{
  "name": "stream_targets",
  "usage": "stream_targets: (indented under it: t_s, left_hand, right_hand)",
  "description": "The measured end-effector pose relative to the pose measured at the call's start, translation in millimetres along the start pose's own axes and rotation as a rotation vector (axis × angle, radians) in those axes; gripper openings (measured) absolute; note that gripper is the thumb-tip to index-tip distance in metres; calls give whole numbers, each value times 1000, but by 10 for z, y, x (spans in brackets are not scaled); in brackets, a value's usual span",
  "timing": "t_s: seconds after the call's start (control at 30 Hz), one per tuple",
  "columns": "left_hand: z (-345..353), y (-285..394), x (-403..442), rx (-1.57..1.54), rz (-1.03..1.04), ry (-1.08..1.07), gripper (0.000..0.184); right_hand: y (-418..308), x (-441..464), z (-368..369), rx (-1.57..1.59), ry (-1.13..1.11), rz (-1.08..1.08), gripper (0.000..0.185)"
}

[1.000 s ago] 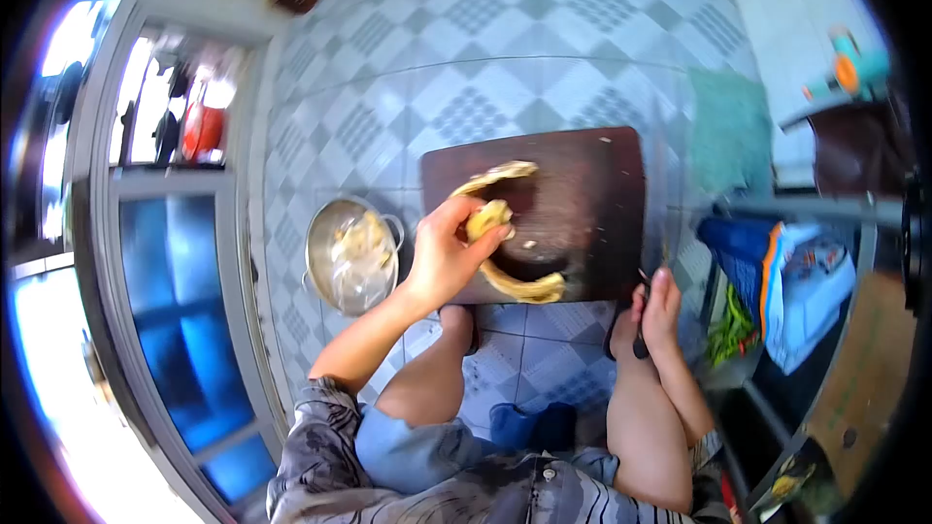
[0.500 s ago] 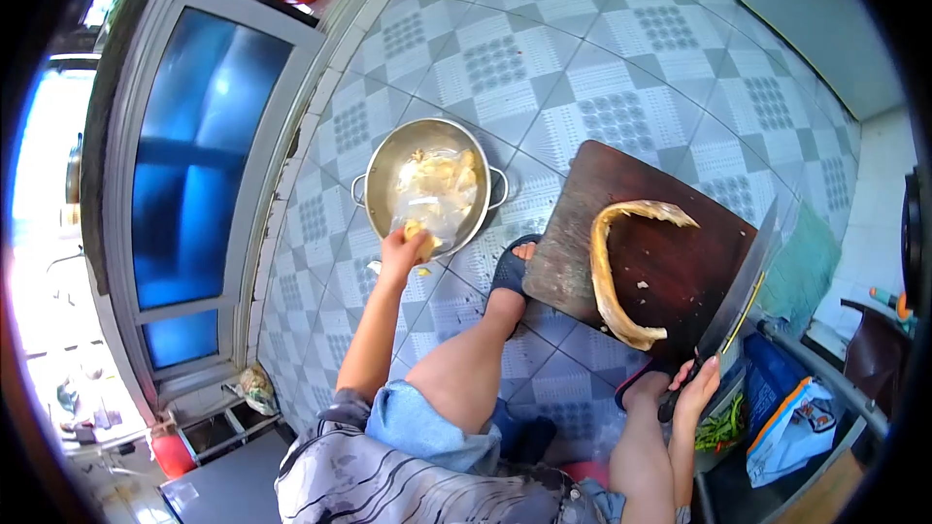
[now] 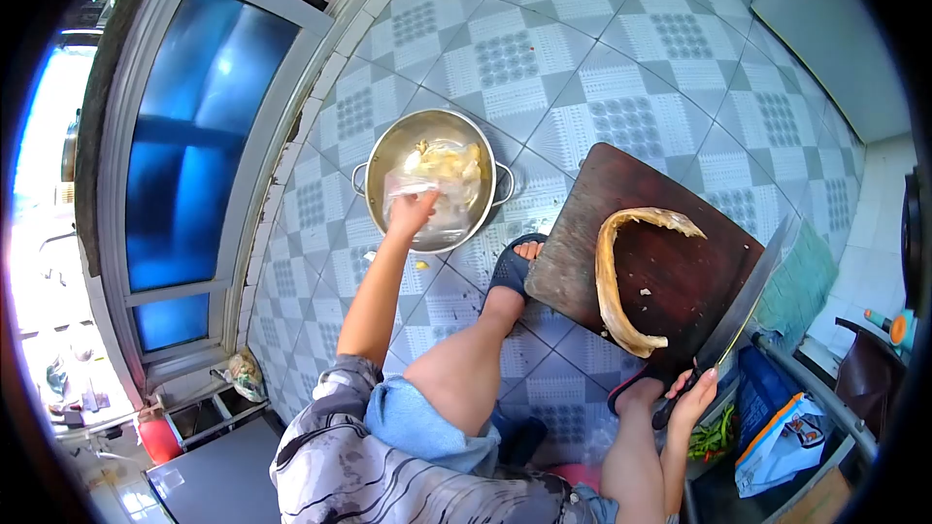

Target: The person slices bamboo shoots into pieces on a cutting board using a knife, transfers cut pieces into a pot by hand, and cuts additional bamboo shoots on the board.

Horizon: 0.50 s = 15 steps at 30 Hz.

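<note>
In the head view, a two-handled metal pot (image 3: 374,150) stands on the floor, with a clear plastic bag (image 3: 449,218) and pale yellow pieces (image 3: 456,163) inside. My left hand (image 3: 415,212) reaches over its near rim, fingers closed on the film of the plastic bag. My right hand (image 3: 691,396) grips a large knife (image 3: 743,306) by its black handle. The blade points away from me along the cutting board's right edge. On that dark wooden cutting board (image 3: 568,267) lies a long, curved, yellowish-brown strip (image 3: 609,281), with small crumbs beside it.
A small yellow scrap (image 3: 421,265) lies on the tiled floor (image 3: 621,121) below the pot. Right of my leg are green chillies (image 3: 714,435) and a white-blue packet (image 3: 782,451) by a metal rail. A blue-paned door (image 3: 199,150) stands at left, and my sandalled foot (image 3: 519,257) is between pot and board.
My left hand has moved up and further into the pot, and the yellow piece it held no longer shows in its fingers. My right hand still holds the knife at the board's edge.
</note>
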<state>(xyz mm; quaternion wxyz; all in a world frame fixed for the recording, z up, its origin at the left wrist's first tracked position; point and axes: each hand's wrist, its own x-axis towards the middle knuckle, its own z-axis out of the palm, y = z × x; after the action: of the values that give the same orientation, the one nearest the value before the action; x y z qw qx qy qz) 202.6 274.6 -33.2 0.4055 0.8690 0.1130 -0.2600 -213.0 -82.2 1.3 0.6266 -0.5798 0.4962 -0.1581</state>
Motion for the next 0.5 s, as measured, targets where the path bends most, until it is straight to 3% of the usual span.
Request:
stream_targets:
  t_s: [0.13,0.23,0.37,0.47,0.5]
  left_hand:
    - [-154,48,-51,-332,27,226,75]
    - [-247,324,-73,-330,70,199,75]
    - [-221,663,-246,-595,148,108,72]
    - [-403,683,-420,-1158,-26,89,45]
    - [-450,705,-562,-1049,122,134,40]
  right_hand:
    - [26,6,-10,22,10,17,51]
    - [31,2,6,24,9,16,45]
    - [0,-3,28,-2,8,22,45]
    - [42,10,6,-11,-16,5,43]
    - [100,20,-15,3,-30,14,39]
